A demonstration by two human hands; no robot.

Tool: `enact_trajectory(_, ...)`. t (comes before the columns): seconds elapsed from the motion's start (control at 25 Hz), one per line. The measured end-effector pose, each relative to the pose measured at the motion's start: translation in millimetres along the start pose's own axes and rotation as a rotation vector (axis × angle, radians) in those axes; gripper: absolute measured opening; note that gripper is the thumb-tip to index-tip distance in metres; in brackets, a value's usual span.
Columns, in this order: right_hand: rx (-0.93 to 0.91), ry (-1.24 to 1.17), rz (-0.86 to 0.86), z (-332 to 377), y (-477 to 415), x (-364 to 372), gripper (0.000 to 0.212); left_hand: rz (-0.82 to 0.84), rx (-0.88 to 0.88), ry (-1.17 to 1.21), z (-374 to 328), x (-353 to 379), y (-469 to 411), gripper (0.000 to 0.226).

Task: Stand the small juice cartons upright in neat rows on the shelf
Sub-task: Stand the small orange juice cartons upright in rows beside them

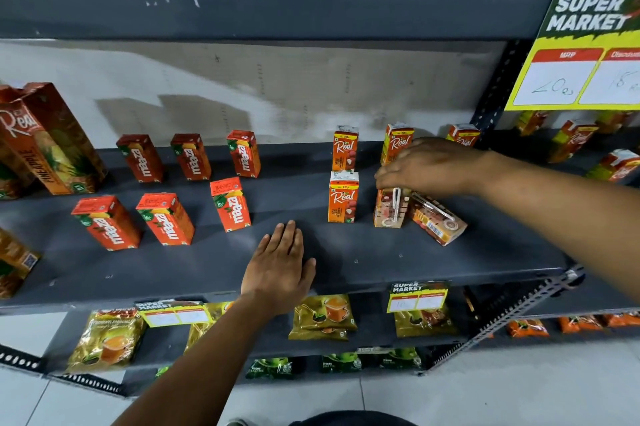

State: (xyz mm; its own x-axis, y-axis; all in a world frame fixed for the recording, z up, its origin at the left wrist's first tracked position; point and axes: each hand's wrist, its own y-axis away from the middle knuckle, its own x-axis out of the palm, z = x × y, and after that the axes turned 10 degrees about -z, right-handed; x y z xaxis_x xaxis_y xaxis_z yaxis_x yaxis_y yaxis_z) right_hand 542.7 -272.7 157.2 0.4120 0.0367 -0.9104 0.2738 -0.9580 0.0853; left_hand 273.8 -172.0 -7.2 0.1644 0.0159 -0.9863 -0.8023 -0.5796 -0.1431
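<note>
Grey metal supermarket shelf (381, 263), kind of scuffed, with a pale back panel and a yellow price sign (585, 55) hanging off the upright on the right. Red Maaza mango cartons (230, 204) are already standing in two loose rows on the left half, so that side looks mostly sorted. The action is on the right: two orange Real litchi cartons (342, 196) stand one behind the other, and just beside them the person's right hand (433, 166) reaches down, fingers (389, 178) closed around the top of an orange carton turned straw-side out (389, 207). It's upright, or near enough. Touching it on its right is another small orange carton lying tilted on its side (438, 219), barcode and straw showing. That one's still to do, I'd say.

The left hand (278, 266) is just resting flat on the bare shelf, fingers spread, gripping nothing.

If it were me, I'd twist the held carton so the logo faces front like its neighbours, line it up level with the front litchi one, and leave a matching gap. Go gently, since the leaning carton rests against it and could slide.
</note>
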Motion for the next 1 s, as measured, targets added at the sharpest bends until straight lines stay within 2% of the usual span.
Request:
enact_trajectory(0.16,0.312,-0.087,0.055,-3.6,-2.7,5.7,0.051,0.004,-0.005,0.0,-0.2,-1.1,1.0,0.068)
enact_trajectory(0.32,0.539,-0.223,0.043,11.9,-11.7,12.6,0.047,-0.004,0.001,-0.007,0.1,-0.8,1.4,0.082)
enact_trajectory(0.52,0.647,-0.223,0.062,17.7,-25.6,0.4,0.043,-0.021,-0.006,0.016,-0.5,-2.3,1.6,0.088)
enact_trajectory(0.64,0.677,-0.242,0.12,15.1,-27.6,-1.9,0.055,-0.021,-0.007,0.01,-1.6,-2.6,2.8,0.088)
enact_trajectory(0.76,0.793,-0.379,-0.011,-5.3,-15.6,1.6,0.063,-0.007,-0.007,0.003,-2.8,-1.6,-0.5,0.086)
enact_trajectory(0.84,0.931,-0.505,-0.088,-18.9,1.8,6.7,0.05,-0.008,-0.007,-0.011,-2.5,-1.1,-1.4,0.079)
enact_trajectory(0.92,1.003,-0.651,0.054,-19.1,23.5,16.6,0.058,-0.003,-0.005,-0.02,-2.3,-0.7,-1.5,0.076)
enact_trajectory(1.0,1.068,-0.724,0.19,2.7,44.8,36.5,0.069,-0.005,-0.006,-0.021,-1.6,-0.9,-0.2,0.084)
